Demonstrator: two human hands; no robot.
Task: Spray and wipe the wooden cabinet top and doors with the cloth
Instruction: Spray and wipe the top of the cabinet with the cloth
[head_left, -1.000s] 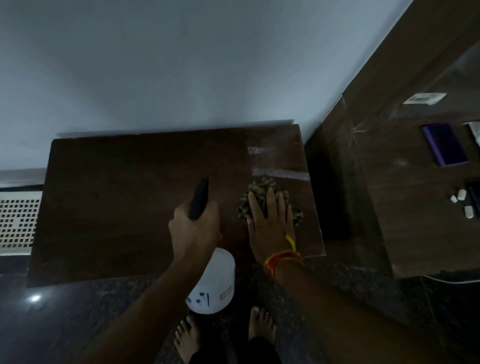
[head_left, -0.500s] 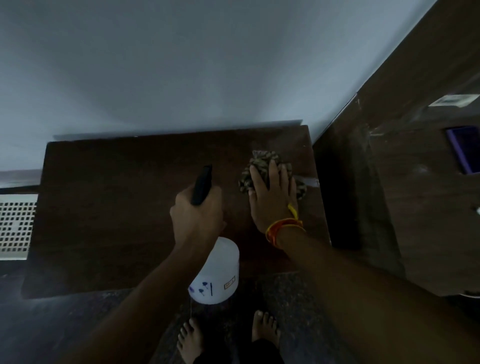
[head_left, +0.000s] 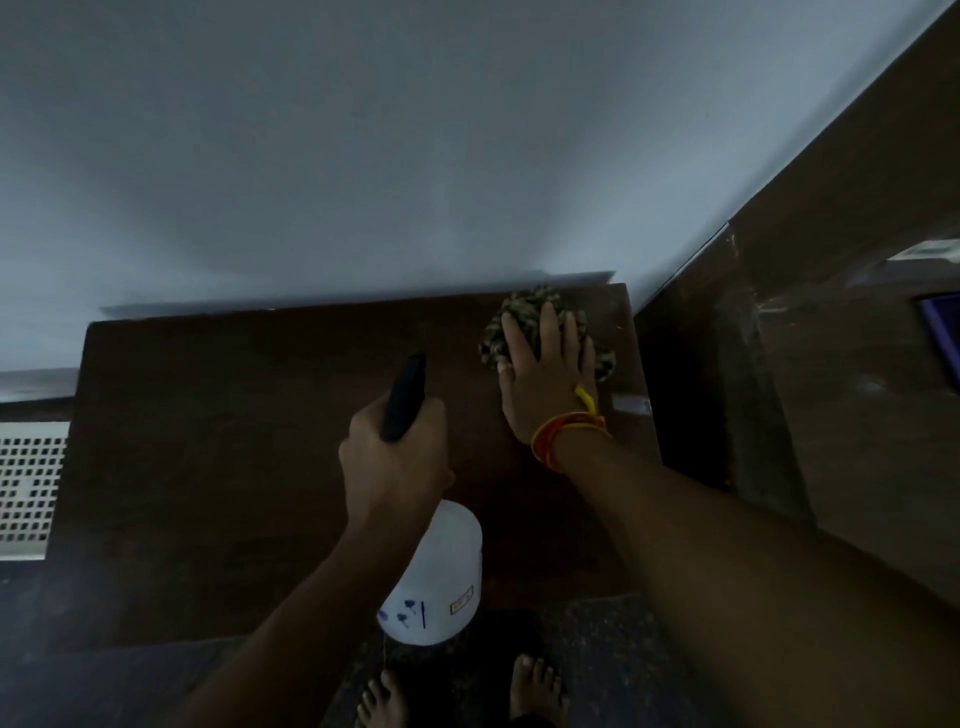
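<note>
Dim grey wall backs the dark brown wooden cabinet top (head_left: 234, 467). At its far right corner, the right hand (head_left: 545, 379) presses flat, fingers spread, on a crumpled mottled brown cloth (head_left: 524, 306). Nearer, the left hand (head_left: 395, 462) keeps a clenched grip on the white plastic spray bottle (head_left: 436, 582) with its black nozzle (head_left: 404, 397).

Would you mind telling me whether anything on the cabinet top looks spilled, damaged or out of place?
Nothing stands out. The cabinet top shows no spill or damage. The right hand presses the cloth flat near the back right corner, and the left hand holds the spray bottle.
</note>
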